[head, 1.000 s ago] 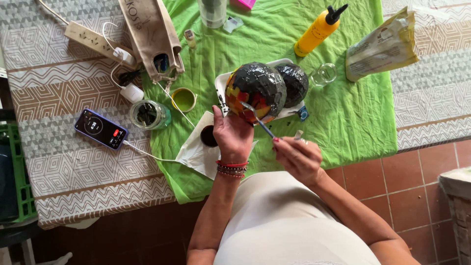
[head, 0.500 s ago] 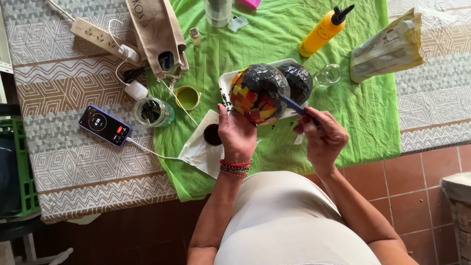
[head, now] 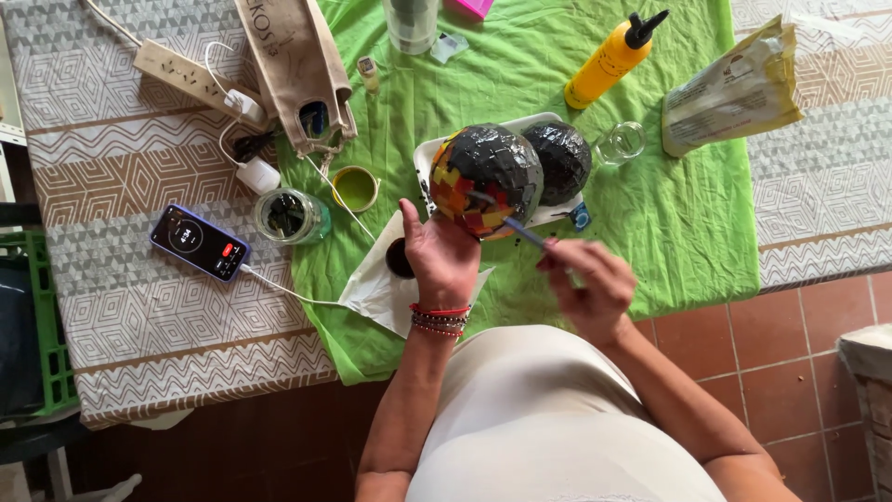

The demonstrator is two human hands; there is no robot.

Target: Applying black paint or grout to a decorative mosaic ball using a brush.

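At the centre of the frame we hold a mosaic-covered ball [head: 485,179], mostly dark tiles with a patch of yellow, orange and red ones on its left side. Our left hand [head: 440,256] cups it from below, fingers curled around its underside, which seems to steady it and turn the coloured patch toward us. Our right hand [head: 587,284] sits just right of it, fingers pinched narrowly on a thin blue-handled tool [head: 520,229] whose tip reaches the ball's lower face; the hand is a little blurred, so we cannot tell the grip more closely.

Behind the ball, a second ball [head: 558,160], all dark, rests in a white tray [head: 424,154], likely parked there so it cannot roll. That makes two balls. Below our left hand lies a white paper [head: 372,290] with a dark blob on it, near enough for dipping.

All this sits on a green cloth [head: 669,223], which appears to shield the patterned tablecloth [head: 130,307] from mess. To the left we count one glass jar [head: 292,215] with dark contents and its green lid [head: 355,188] beside it. At the upper right there is one yellow squeeze bottle [head: 608,61], one small clear glass [head: 621,142] and one crumpled bag [head: 734,91]. On the left, one smartphone [head: 199,242] lies charging, near one power strip [head: 181,72] and a tan fabric pouch [head: 299,70].
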